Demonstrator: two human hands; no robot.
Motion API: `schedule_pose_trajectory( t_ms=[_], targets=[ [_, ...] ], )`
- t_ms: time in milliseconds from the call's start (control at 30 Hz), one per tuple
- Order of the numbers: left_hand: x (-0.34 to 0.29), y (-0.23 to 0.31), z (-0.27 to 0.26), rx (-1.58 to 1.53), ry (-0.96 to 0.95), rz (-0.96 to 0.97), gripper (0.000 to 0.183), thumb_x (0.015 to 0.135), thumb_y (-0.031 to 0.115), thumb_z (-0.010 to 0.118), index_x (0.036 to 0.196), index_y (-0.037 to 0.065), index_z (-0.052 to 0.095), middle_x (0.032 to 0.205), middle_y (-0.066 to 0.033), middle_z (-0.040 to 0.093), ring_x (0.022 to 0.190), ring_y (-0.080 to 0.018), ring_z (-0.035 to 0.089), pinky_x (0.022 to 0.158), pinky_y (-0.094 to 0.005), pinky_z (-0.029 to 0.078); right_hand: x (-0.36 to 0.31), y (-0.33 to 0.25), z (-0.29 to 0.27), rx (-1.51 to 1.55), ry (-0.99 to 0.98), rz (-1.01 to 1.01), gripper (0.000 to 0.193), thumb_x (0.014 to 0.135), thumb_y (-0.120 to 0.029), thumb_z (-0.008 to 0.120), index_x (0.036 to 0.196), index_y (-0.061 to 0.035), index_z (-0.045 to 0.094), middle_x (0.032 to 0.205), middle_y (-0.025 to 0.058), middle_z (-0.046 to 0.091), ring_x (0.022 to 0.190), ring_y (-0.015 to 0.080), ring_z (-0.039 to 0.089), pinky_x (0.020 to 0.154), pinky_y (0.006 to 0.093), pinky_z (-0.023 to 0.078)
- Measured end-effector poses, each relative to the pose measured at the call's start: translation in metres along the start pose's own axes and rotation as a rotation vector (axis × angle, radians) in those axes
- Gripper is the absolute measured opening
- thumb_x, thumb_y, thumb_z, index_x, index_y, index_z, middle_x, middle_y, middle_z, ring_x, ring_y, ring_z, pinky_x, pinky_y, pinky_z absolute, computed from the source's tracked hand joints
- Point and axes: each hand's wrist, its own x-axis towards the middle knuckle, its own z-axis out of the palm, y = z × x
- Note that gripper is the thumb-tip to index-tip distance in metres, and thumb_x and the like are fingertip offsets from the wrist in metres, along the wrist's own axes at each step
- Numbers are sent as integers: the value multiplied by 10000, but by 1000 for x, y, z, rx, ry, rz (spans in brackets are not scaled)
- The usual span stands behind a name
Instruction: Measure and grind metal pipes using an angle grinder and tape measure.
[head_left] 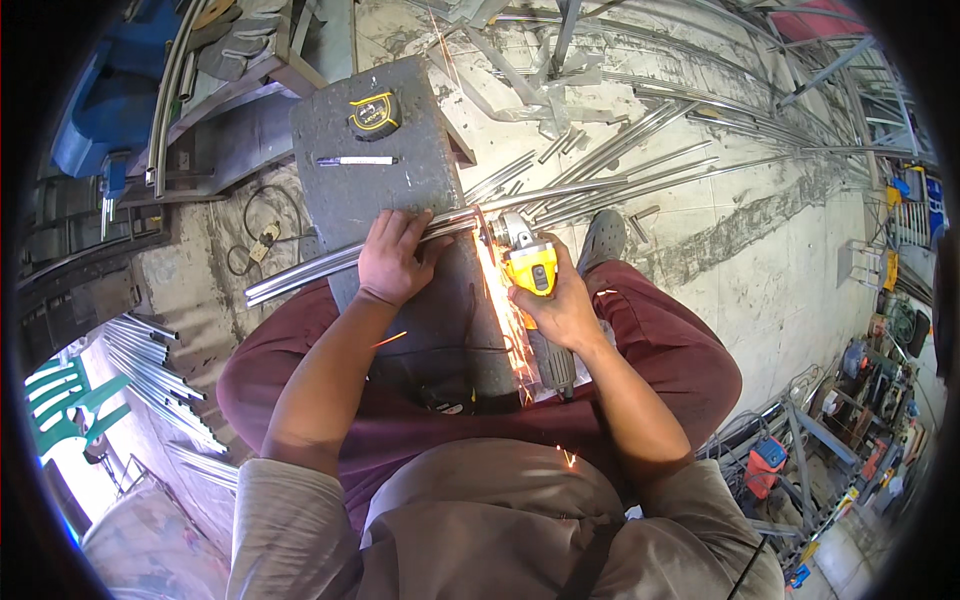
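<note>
My left hand (395,255) presses down on several shiny metal tubes (305,277), fingers curled over them. The tubes lie side by side across a dark, flat-topped bench (330,120) between my knees. In my right hand (562,308) is a yellow angle grinder (533,268), its disc end at the tubes just past the bench's right edge. Bright sparks (500,310) stream from there toward me along that edge. A dark grey tool body (555,362) shows below my right hand; whether it belongs to the grinder I cannot tell. Farther up the bench lie a black-and-yellow tape measure (374,116) and a marker pen (357,160).
Long metal tubes (640,130) and grey offcuts lie on the floor ahead and to the right. Cut tubes (160,375) are spread at the left, near a green plastic chair (75,400). Assorted tools and a red-and-blue machine (765,465) stand at the lower right.
</note>
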Motion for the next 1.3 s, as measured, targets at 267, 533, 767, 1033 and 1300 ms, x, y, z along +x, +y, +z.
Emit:
schedule_pose_trajectory(
  t_ms=[267,533,767,1033,1300],
  targets=[
    [0,-1,0,-2,-21,-6,459,785,257,887,1158,38,735,953,-108,652,869,-307,622,768,-396,542,1,-2,-1,-48,6,-5,1029,850,-313,798,1593,92,212,1258,313,694,1203,432,683,1046,433,526],
    [-1,-1,0,4,-50,-9,463,786,247,883,1166,26,737,923,-105,634,854,-302,610,770,-395,534,3,-5,1,-66,21,13,986,852,-302,794,1587,57,246,1201,327,703,1153,458,694,1011,447,538],
    [-1,-2,1,6,-29,-3,463,786,245,883,1164,22,737,932,-108,641,863,-302,616,776,-393,536,4,-7,0,-50,24,-6,939,852,-293,793,1577,7,277,1170,313,710,1127,458,700,995,452,543],
    [-1,-1,1,-2,-43,0,446,788,231,880,1150,13,735,955,-106,663,868,-302,624,783,-392,537,6,-7,1,-57,29,-10,928,852,-288,795,1573,0,287,1167,299,714,1117,443,706,985,442,546],
    [-2,-2,1,-2,-49,-6,455,808,251,861,1176,16,732,979,-111,665,897,-312,624,812,-409,538,6,-13,0,-53,43,14,925,846,-279,800,1570,7,300,1171,290,715,1107,424,711,981,434,547]
  ],
)
